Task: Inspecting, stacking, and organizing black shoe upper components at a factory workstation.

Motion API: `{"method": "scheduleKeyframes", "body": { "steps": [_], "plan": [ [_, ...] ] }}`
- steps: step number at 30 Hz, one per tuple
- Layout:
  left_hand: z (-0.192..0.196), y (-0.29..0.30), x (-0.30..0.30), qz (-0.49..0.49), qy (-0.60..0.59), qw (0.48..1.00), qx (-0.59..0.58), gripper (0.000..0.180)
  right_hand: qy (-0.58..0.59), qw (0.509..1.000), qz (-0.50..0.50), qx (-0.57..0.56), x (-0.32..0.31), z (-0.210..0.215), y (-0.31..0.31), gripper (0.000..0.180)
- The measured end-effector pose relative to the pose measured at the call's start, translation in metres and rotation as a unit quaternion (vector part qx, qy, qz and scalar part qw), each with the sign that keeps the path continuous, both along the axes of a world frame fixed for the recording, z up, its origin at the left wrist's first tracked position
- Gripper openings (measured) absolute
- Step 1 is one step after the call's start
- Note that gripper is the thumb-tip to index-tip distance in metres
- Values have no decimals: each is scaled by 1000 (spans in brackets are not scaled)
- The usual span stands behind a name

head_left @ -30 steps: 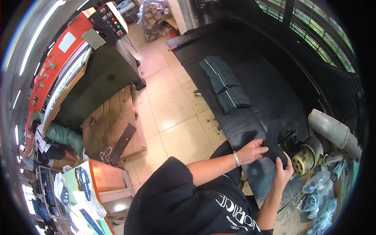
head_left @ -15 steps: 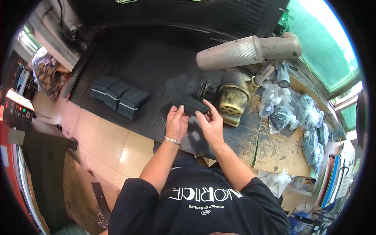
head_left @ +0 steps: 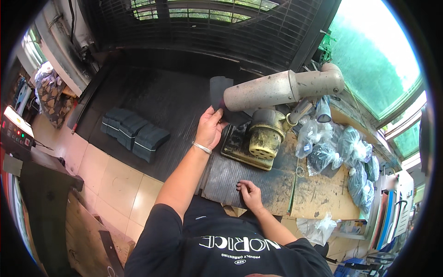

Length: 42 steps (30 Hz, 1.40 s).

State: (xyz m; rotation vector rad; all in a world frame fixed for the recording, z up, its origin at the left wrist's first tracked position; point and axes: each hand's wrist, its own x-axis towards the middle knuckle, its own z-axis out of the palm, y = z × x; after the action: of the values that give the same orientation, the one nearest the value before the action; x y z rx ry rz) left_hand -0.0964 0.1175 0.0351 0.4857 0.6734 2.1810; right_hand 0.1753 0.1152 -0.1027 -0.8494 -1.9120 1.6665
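My left hand (head_left: 210, 129), a bracelet at its wrist, pinches a flat, curved black piece (head_left: 220, 87) by its lower part. Some of that piece is hidden behind a ridged grey cylinder (head_left: 258, 91). Lower down, close to the bench's near edge, my right hand (head_left: 251, 196) is away from the black piece with its fingers curled in. The fingertips look dark, and anything between them is too small to make out. Stacked black pieces (head_left: 134, 131), bound with light bands, lie on the dark bench (head_left: 170, 85) left of my left hand.
Beneath the cylinder stands a stained, yellowish round machine (head_left: 265, 138) on a flat base. Several tied plastic bags (head_left: 353, 143) with dark contents crowd the bench's right side. A lit control panel (head_left: 18, 131) is at far left, and a barred window (head_left: 198, 18) is behind.
Both hands held the black piece before. My right hand has let go and dropped toward the bench's near edge, while my left has raised the piece beside the grey cylinder. The view has shifted.
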Motion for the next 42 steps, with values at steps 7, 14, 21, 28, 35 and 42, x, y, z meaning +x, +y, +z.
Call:
{"method": "scheduleKeyframes", "body": {
  "steps": [7,14,21,28,35,42],
  "plan": [
    [-2,7,1,-17,5,1000,0,25,-3,999,-6,35,-2,-1,0,18],
    [-10,-6,14,-41,-9,999,-13,21,-3,999,-13,52,-1,-5,0,17],
    [-20,-18,23,-52,-21,998,-16,22,-5,999,-9,51,-1,-7,0,17],
    [-27,-32,29,-60,-23,998,-24,26,-4,999,-9,41,-2,-6,-1,18],
    [-27,-43,38,-66,-27,997,-18,26,-13,998,-9,57,-1,-3,-1,17],
    [-24,-46,36,-66,-35,997,-14,21,-8,998,-8,55,0,-4,0,17]
  ]
}}
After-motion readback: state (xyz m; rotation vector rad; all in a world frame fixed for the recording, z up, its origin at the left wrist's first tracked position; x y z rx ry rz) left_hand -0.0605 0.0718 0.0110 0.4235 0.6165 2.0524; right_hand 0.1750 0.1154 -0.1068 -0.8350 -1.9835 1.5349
